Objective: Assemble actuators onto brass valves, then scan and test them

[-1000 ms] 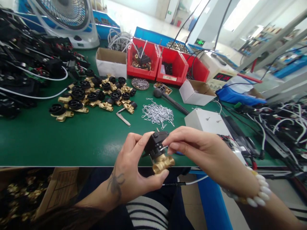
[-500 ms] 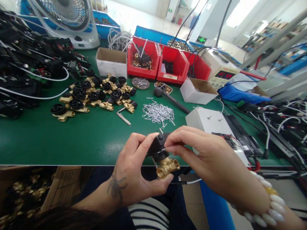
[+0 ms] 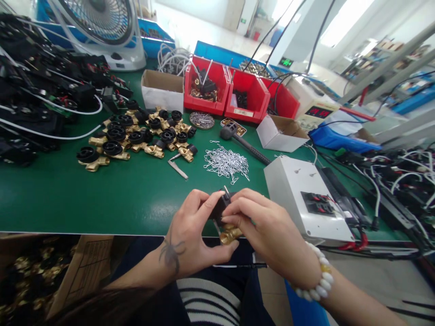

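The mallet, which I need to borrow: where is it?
In the head view, the mallet lies just right of centre, between the metal clips and the right-hand white carton.

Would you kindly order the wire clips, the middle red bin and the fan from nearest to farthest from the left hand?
Head view, from the left hand:
1. Wire clips, ahead, slightly right.
2. Middle red bin, beyond the clips.
3. Fan, at the back left.

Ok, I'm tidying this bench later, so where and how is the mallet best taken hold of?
Probably by the middle of its slim handle, from above on the near side: it slants toward the near right, with the mallet head farther away. The handle's near end lies close to the grey box, and loose hairpin clips lie to its left.
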Available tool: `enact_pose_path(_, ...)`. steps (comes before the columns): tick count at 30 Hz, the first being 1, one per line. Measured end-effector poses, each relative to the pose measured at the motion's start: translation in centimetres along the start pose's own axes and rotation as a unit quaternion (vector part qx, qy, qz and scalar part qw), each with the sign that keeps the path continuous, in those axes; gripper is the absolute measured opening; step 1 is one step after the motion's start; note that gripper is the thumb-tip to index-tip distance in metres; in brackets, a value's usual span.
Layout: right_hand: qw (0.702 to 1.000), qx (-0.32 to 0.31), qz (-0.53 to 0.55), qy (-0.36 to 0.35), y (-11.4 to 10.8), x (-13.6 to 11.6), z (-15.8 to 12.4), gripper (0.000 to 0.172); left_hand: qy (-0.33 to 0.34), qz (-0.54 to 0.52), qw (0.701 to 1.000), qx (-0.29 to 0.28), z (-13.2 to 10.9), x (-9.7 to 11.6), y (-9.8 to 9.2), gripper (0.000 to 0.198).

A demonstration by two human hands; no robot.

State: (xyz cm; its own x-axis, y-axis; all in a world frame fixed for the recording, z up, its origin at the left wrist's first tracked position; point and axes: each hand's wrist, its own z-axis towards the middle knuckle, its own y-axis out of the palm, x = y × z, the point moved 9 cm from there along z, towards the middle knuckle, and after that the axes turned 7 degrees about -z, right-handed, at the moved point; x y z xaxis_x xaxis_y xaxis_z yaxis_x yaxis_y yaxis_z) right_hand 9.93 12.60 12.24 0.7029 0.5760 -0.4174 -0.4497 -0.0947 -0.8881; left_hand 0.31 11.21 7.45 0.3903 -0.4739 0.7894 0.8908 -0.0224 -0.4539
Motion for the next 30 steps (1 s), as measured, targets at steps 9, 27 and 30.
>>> enact_pose_path(9,0.945,-0.019,-0.229,0.231,-3.7,13.9,9.0,0.044,-0.049,-0.037,0.998,0.02,0.3,-3.2,0.0,0.067)
enact_pose_path(27,0.962,0.142,0.058,0.226,-8.8,10.2,3.9,0.035,-0.083,-0.104,0.991,0.004,0.2,-4.5,0.1,0.067)
enact_pose_path(30,0.944,0.213,0.148,0.205,-9.9,7.1,-1.7,0.046,-0.076,-0.113,0.991,0.004,0.2,-4.4,0.2,0.068)
